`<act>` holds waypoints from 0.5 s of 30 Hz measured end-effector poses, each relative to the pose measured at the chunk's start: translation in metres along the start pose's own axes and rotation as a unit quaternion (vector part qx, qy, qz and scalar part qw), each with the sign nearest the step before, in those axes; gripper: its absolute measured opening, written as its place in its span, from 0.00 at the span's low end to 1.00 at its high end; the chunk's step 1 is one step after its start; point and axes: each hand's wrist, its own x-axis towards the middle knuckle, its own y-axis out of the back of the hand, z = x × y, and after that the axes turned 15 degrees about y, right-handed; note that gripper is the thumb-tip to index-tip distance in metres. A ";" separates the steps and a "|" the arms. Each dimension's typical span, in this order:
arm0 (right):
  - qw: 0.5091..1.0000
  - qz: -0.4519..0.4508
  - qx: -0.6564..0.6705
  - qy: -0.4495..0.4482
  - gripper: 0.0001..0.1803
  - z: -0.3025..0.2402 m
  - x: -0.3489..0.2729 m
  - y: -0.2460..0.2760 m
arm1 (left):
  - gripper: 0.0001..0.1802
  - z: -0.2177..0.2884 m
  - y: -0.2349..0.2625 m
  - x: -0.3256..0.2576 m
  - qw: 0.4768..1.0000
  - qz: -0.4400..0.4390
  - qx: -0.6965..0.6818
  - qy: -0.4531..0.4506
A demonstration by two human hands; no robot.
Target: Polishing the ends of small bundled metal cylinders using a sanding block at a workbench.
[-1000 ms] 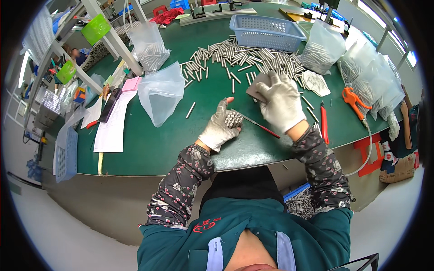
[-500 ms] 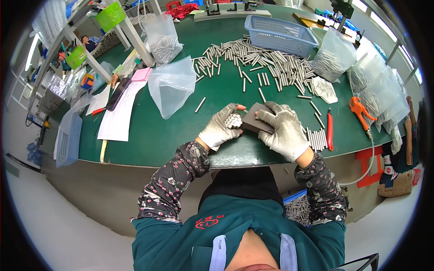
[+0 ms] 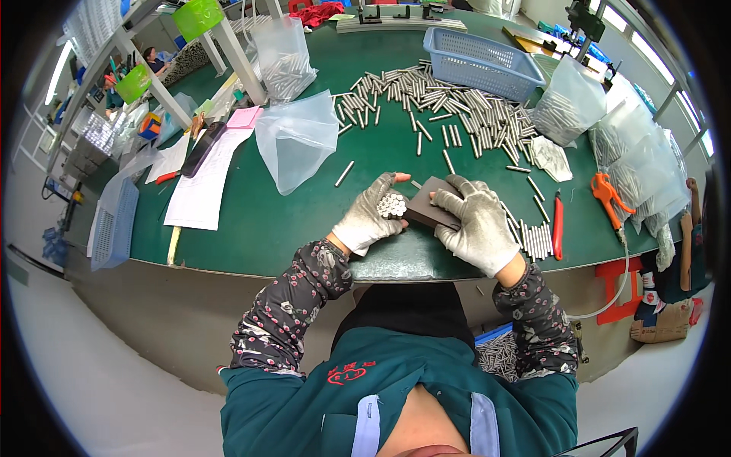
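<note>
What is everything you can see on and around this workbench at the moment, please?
bench top: one, green, fills the middle of the view
metal rods: too many to count, silver, scattered at the far centre
rod bundle: one, silver, gripped in the left hand
dark block: one, dark grey, near edge, under the right hand's fingertips
blue basket: one, far right
clear bags: several, one left of centre, more along the right edge
papers: white and pink sheets, left side
orange cutters: one, right edge
red-handled tool: one, right of a row of rods
left hand: grey glove, shut on the bundle
right hand: grey glove, resting on the block
</note>
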 end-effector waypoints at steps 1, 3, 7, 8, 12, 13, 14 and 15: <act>1.000 -0.001 -0.003 -0.004 0.20 0.001 0.000 0.002 | 0.40 -0.001 0.001 0.001 1.000 0.000 0.008 -0.005; 1.000 -0.001 -0.007 -0.006 0.21 0.004 -0.002 0.004 | 0.40 -0.002 0.001 0.002 1.000 0.001 0.016 -0.011; 0.999 0.008 -0.009 -0.032 0.22 0.007 -0.002 0.010 | 0.40 -0.004 0.002 0.003 0.998 -0.039 -0.040 0.006; 0.999 0.012 -0.013 -0.036 0.23 0.007 -0.002 0.011 | 0.40 -0.004 0.003 0.003 0.999 -0.035 -0.020 -0.004; 0.999 0.043 -0.002 -0.007 0.21 -0.006 0.006 0.012 | 0.41 -0.006 0.002 0.005 0.999 -0.035 -0.026 0.012; 0.998 0.046 0.040 0.003 0.21 -0.015 0.011 0.013 | 0.41 -0.004 -0.001 0.006 0.999 -0.021 -0.018 -0.020; 0.994 0.080 0.046 0.059 0.20 -0.021 0.012 0.007 | 0.41 -0.002 -0.003 0.006 0.999 -0.006 -0.009 -0.052; 0.994 0.064 0.046 0.074 0.19 -0.022 0.014 0.003 | 0.41 0.001 -0.005 0.004 0.998 -0.015 -0.066 0.000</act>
